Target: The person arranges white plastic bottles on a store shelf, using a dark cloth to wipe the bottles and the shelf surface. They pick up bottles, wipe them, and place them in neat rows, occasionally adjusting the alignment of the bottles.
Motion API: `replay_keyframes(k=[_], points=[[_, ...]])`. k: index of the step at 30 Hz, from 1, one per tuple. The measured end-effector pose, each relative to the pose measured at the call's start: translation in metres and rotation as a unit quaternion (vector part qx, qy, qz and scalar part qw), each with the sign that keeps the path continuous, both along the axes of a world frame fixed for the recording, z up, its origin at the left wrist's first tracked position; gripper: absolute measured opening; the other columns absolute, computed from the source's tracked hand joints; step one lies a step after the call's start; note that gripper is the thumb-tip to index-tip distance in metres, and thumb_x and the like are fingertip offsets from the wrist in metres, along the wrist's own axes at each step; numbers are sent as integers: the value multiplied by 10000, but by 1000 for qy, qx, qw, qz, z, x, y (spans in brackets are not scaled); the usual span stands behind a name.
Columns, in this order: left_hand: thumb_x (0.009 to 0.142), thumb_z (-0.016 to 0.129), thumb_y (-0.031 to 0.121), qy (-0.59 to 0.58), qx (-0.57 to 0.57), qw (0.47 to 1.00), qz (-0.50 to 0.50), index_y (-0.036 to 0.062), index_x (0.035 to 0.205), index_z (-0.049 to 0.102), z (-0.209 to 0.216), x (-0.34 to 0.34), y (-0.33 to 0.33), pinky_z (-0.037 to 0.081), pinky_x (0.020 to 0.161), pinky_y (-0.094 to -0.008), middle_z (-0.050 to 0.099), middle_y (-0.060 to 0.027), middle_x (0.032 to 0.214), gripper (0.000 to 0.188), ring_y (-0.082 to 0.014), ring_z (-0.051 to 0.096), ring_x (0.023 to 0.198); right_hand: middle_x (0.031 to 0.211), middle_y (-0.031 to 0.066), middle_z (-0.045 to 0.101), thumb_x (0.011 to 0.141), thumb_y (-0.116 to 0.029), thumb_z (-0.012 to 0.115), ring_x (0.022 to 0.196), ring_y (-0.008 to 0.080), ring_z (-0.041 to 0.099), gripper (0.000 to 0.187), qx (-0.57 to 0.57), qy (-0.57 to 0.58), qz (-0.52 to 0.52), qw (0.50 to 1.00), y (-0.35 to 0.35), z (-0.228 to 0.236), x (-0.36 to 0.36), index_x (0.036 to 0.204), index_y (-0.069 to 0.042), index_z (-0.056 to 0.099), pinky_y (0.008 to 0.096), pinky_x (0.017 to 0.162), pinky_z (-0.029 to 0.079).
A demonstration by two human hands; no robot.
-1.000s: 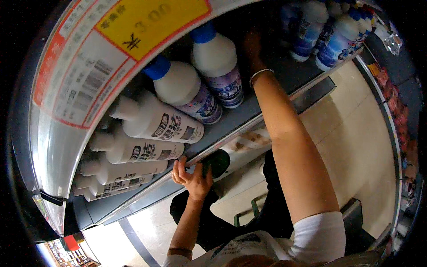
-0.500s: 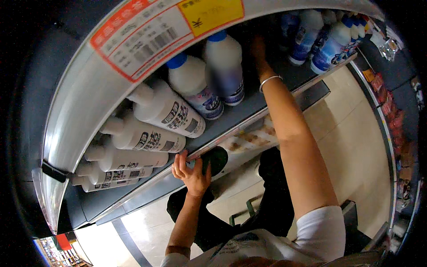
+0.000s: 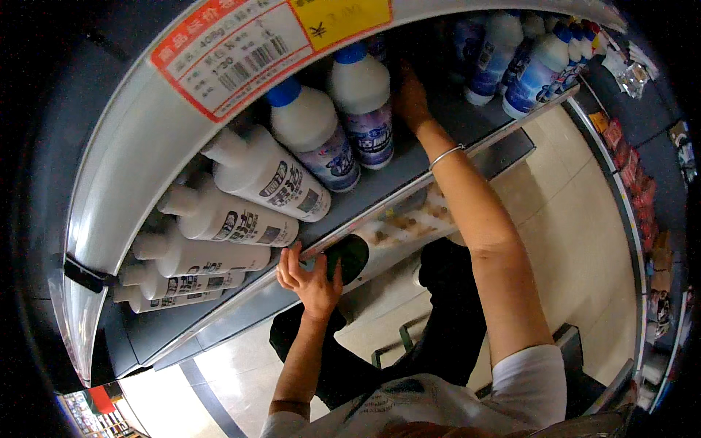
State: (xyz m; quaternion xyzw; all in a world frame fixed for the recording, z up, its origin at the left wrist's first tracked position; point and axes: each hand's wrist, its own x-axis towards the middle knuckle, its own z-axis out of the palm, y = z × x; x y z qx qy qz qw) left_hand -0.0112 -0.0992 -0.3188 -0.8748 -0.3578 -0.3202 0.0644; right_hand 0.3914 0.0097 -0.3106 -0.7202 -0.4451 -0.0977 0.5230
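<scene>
My right hand [image 3: 412,98] reaches into the shadowed shelf [image 3: 431,142], right beside a white bottle with a blue cap [image 3: 361,95]. Its fingers are too dim to make out, so any hold is hidden. A second blue-capped bottle [image 3: 307,124] stands just left of that one. My left hand [image 3: 310,285] rests at the shelf's front edge, fingers apart and thumb spread away from them. Behind the thumb shows a dark green round thing [image 3: 354,255]; whether the hand touches it I cannot tell. White pump bottles [image 3: 270,175] line the shelf to the left.
A curved shelf rail with a price tag [image 3: 234,55] crosses above the bottles. More blue-labelled bottles [image 3: 537,77] stand farther right. Below are a lower shelf [image 3: 511,157], the tiled floor [image 3: 577,219] and my bent legs [image 3: 453,314]. Red packages [image 3: 635,168] line the right side.
My right hand has drawn back slightly toward the shelf front, still beside the blue-capped bottle. My left hand keeps its place at the edge. The whole view has shifted a little.
</scene>
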Motion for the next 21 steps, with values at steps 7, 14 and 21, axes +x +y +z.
replay_keyframes(k=[7,14,21], points=[[720,741,287,-9,5,1000,-5,137,866,660,-4,3,1,166,1062,-527,365,-161,1365,224,-383,249,1307,1344,244,449,790,-179,692,1243,395,440,643,-59,-76,98,990,-1,5,-3,1347,-30,408,411,1057,360],[730,732,293,0,23,1000,-3,125,871,662,-7,0,3,165,1069,-533,351,-160,1385,230,-380,244,1318,1261,187,523,799,-115,670,1136,357,518,461,-157,-12,58,986,-56,55,-22,1224,-30,513,417,953,427],[755,716,315,-3,13,1000,-7,121,879,657,-5,-1,4,179,1065,-538,364,-158,1385,238,-389,258,1313,1168,203,482,681,-165,768,1102,382,455,610,96,-49,-345,933,-117,56,-4,1170,28,457,453,984,353]])
